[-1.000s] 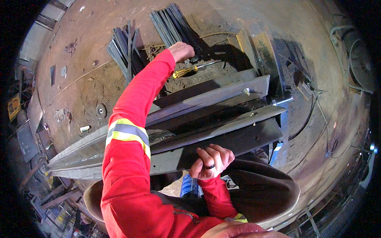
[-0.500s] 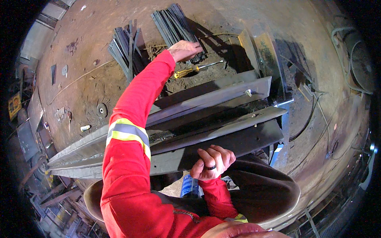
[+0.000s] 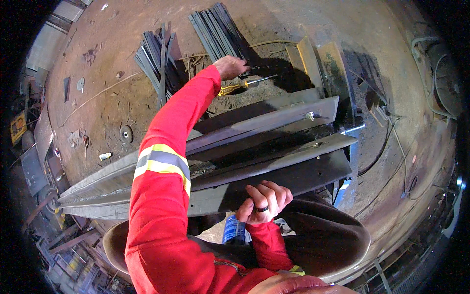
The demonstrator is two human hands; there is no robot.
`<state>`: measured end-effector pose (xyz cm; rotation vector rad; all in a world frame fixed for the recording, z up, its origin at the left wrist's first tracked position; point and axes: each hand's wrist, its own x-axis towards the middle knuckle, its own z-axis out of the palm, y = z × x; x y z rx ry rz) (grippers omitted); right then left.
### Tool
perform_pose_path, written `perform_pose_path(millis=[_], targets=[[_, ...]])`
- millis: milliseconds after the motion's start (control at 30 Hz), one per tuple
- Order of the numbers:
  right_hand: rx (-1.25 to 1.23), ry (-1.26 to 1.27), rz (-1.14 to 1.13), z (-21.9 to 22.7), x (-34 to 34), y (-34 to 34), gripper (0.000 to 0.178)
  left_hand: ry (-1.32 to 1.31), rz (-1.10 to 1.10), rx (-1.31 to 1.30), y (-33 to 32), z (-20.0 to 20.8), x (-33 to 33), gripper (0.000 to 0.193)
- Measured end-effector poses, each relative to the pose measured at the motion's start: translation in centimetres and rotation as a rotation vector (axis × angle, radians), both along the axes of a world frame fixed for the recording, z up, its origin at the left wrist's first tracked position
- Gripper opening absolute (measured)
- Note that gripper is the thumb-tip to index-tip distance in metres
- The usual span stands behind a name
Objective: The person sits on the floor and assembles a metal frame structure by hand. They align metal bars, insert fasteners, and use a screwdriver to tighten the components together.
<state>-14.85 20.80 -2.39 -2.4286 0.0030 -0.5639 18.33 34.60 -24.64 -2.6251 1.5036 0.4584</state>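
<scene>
My left hand (image 3: 230, 67), in a red sleeve, reaches to the near end of a bundle of dark flat metal strips (image 3: 219, 33). Its fingers are bent together, and what they pinch is hidden. Just below it lies a screwdriver (image 3: 234, 88) with a yellow handle. Close to my body, my right hand (image 3: 266, 202), wearing a dark ring, is curled closed against the near edge of a long dark metal beam (image 3: 303, 180); whatever is inside the fingers is not visible. Bolts (image 3: 310, 116) stand out from the beam pieces.
Another strip bundle (image 3: 159, 63) lies to the left. Upright steel plates (image 3: 330, 66) stand beyond the beams' right end. Cables (image 3: 391, 132) run along the right floor. A small wheel (image 3: 126, 134) lies at left, and a blue can (image 3: 234, 229) stands between my legs.
My left hand has shifted slightly toward me, off the strips' near end. My right hand keeps its place at the beam. The view has shifted a little.
</scene>
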Motion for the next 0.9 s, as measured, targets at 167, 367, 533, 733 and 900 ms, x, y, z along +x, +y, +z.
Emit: perform_pose_path(millis=[167,367,533,733,900], targets=[[-0.001,0.005,0.0,-0.2,-0.2,0.0,0.017,-0.008,-0.018,0.002,-0.5,0.4,-0.1,0.036],[0.0,-0.005,-0.005,-0.3,-0.2,0.0,0.017,-0.039,-0.086,0.032,-0.3,0.3,0.5,0.02],[0.002,0.006,-0.005,-0.2,-0.2,0.0,0.017,-0.101,-0.091,-0.031,-0.1,0.8,-0.1,0.013],[0.006,0.01,0.008,-0.1,0.0,-0.1,0.016,-0.111,-0.05,-0.086,-0.3,1.1,0.0,0.019],[0.008,0.02,0.005,0.0,-0.1,-0.1,0.016,-0.115,-0.021,-0.145,-0.9,2.3,-0.1,0.021]])
